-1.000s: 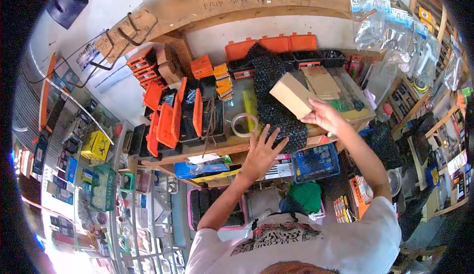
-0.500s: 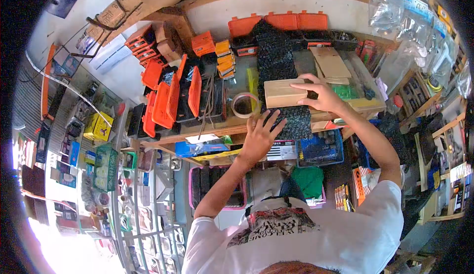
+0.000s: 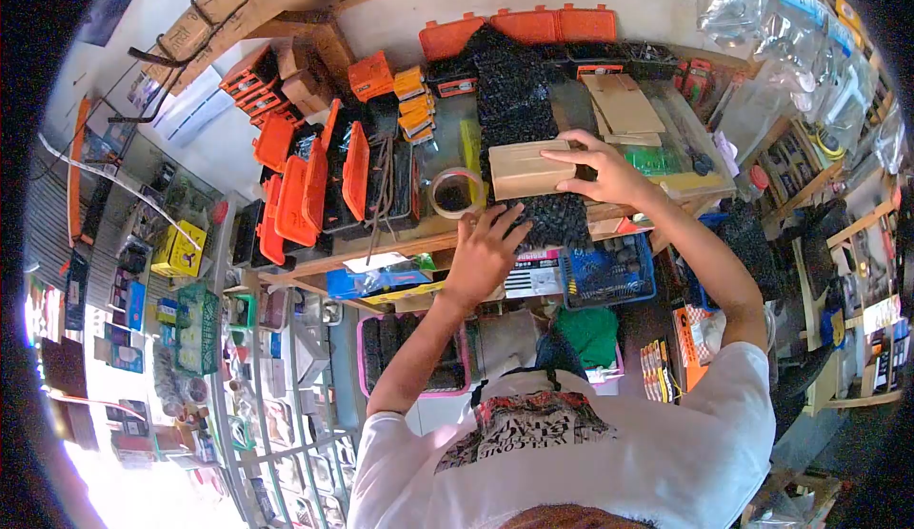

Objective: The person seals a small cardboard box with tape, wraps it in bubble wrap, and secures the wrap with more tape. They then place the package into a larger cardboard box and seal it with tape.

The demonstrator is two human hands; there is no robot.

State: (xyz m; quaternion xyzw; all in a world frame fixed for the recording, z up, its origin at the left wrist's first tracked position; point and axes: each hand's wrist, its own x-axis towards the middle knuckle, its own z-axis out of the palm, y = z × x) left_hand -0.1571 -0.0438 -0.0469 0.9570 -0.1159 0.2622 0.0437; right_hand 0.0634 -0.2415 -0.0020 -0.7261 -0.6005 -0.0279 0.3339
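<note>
A small brown cardboard box (image 3: 526, 182) sits over a black woven strip (image 3: 515, 86) near the bench's front edge. My right hand (image 3: 609, 175) grips the box's right end, fingers on top and thumb low on the side. My left hand (image 3: 484, 253) is open, fingers spread, in front of the box's lower left corner and overlapping the strip's edge. A roll of tape (image 3: 436, 189) lies just beyond the left fingertips.
Open orange-lidded cases (image 3: 303, 200) crowd the bench's left side. Flat cardboard pieces (image 3: 624, 105) lie at the right. Below the front edge are a blue basket (image 3: 609, 305) and a pink-rimmed bin (image 3: 362, 358). Plastic bags (image 3: 738, 10) hang upper right.
The whole view has shifted slightly, moving the scene left and up. The box's top face shows a little more. Both hands keep nearly the same places beside it.
</note>
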